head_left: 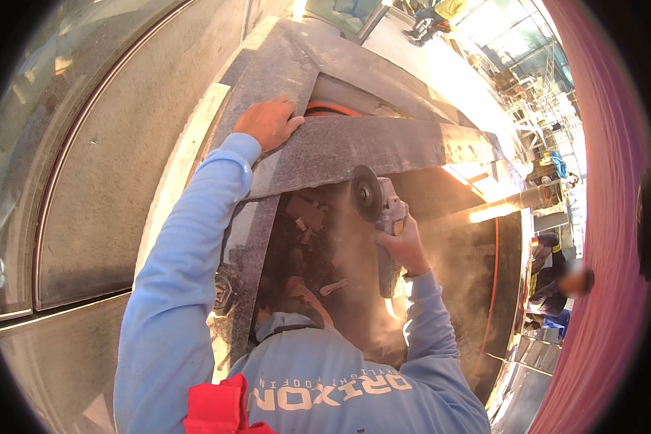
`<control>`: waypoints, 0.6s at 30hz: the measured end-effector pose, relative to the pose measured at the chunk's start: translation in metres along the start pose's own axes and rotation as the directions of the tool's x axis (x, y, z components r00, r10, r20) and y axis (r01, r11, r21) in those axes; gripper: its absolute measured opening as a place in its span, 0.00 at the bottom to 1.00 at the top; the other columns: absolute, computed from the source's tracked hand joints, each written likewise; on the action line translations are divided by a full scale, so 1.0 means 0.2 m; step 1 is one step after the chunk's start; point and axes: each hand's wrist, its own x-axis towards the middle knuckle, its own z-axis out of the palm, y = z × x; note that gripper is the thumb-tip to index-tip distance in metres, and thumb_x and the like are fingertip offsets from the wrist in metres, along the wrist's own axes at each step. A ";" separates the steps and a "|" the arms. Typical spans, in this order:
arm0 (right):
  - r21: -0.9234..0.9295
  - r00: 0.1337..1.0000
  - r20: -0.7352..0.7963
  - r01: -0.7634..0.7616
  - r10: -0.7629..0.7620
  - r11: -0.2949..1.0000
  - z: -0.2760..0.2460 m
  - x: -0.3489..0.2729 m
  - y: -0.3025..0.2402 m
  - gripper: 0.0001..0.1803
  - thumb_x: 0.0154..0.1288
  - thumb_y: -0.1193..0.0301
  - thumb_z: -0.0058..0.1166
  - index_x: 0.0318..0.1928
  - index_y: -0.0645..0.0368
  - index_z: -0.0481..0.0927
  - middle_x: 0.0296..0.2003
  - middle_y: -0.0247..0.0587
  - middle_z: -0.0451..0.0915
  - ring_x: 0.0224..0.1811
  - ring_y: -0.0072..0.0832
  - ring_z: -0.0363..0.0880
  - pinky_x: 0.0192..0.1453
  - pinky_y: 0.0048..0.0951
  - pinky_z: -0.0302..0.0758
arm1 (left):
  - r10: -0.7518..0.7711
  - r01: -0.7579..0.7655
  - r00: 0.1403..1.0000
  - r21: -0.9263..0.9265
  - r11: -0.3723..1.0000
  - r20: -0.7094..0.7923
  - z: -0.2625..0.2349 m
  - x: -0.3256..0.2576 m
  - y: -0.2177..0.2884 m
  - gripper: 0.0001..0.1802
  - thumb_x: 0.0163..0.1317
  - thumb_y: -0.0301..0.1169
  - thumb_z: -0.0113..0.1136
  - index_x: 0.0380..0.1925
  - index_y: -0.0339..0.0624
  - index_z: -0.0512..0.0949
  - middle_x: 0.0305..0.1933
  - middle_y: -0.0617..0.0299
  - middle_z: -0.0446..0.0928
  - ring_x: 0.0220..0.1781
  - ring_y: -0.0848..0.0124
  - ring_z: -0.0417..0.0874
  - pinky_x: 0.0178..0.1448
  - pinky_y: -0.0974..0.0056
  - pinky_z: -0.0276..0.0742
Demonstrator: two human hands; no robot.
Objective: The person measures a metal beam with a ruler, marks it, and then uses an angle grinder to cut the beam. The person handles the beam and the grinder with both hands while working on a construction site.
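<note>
My right hand (406, 249) is closed round the body of an angle grinder (392, 205), held upright over a dark opening. The grinder's dark round disc (367, 193) is close to the lower edge of a grey stone-like slab (383, 145); whether they touch, I cannot tell. My left hand (269, 124) is on the left end of this slab, where it meets another grey piece. Its fingers are bent against the surface, and their tips are partly hidden. Pale dust drifts below the grinder and round my right forearm.
Rubble (307, 215) lies inside the dark opening. An orange-red hose or cable (330, 107) shows behind the slab. A large pale panel (101, 166) stands at the left, pink sheeting (607, 217) at the right. Other people (557, 282) are at the right and far top.
</note>
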 end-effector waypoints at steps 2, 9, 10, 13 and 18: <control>0.005 1.000 0.003 -0.014 0.014 1.000 0.00 0.00 0.01 0.26 0.55 0.79 0.68 0.57 0.63 0.78 0.46 0.33 0.82 0.46 0.21 0.80 0.52 0.28 0.80 | 0.005 -0.005 1.000 0.012 1.000 0.001 0.00 0.01 0.00 0.18 0.76 0.46 0.58 0.41 0.41 0.80 0.48 0.51 0.80 0.51 0.46 0.84 0.54 0.44 0.79; -0.036 0.996 -0.016 0.087 -0.088 0.996 -0.02 0.13 -0.05 0.25 0.55 0.79 0.67 0.55 0.63 0.77 0.43 0.32 0.81 0.42 0.20 0.79 0.47 0.28 0.80 | -0.008 0.007 0.999 0.038 0.999 0.032 -0.02 0.01 0.00 0.18 0.76 0.45 0.57 0.42 0.41 0.81 0.50 0.52 0.81 0.53 0.47 0.84 0.57 0.45 0.79; -0.044 0.997 -0.007 0.075 -0.076 0.996 -0.02 0.14 -0.05 0.26 0.55 0.79 0.67 0.55 0.63 0.77 0.43 0.32 0.81 0.42 0.20 0.79 0.46 0.28 0.80 | -0.017 0.015 0.999 0.033 0.999 0.035 -0.02 0.01 0.00 0.18 0.76 0.45 0.57 0.42 0.41 0.81 0.50 0.52 0.81 0.53 0.47 0.84 0.57 0.45 0.79; -0.027 0.996 -0.007 0.094 -0.094 0.995 -0.02 0.14 -0.04 0.26 0.55 0.79 0.67 0.56 0.63 0.77 0.43 0.32 0.81 0.42 0.20 0.79 0.47 0.28 0.80 | -0.035 0.035 0.999 0.017 0.999 0.031 -0.03 0.00 0.01 0.18 0.76 0.45 0.58 0.41 0.41 0.81 0.50 0.52 0.81 0.52 0.47 0.84 0.56 0.45 0.80; -0.015 1.000 -0.009 0.001 -0.001 1.000 -0.02 0.04 0.02 0.27 0.55 0.79 0.67 0.57 0.63 0.77 0.46 0.32 0.82 0.45 0.20 0.80 0.51 0.28 0.80 | -0.029 0.028 0.999 0.022 0.999 0.042 -0.01 0.00 0.01 0.17 0.77 0.45 0.57 0.42 0.41 0.82 0.50 0.52 0.81 0.52 0.47 0.85 0.57 0.45 0.80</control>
